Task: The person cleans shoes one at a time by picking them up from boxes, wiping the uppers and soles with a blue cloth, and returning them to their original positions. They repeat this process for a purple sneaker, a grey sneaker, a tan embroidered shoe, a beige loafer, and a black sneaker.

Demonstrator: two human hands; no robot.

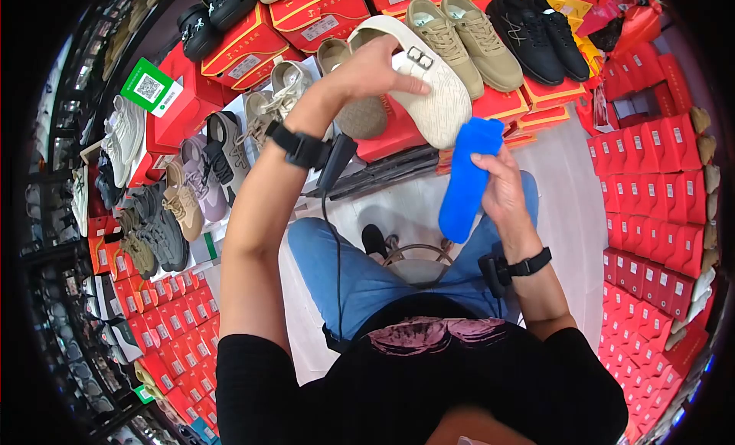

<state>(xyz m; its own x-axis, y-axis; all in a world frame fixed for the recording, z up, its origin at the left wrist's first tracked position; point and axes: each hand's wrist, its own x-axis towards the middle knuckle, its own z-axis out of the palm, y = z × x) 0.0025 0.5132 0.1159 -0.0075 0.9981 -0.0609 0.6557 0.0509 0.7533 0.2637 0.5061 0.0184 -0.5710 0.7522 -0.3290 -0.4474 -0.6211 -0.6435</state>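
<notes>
Cream buckled shoe (436,100) is held at opening by left hand (375,70), thumb outside, beside displayed beige shoes (490,50). Blue cloth (465,184) is already gripped in closed fingers of right hand (503,184), close to toe; contact cannot be told.

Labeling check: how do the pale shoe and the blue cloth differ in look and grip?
The shoe is off-white, textured, with a dark buckle; the cloth is plain bright blue. The left hand grips the shoe, the right hand the cloth. Both are held.
</notes>
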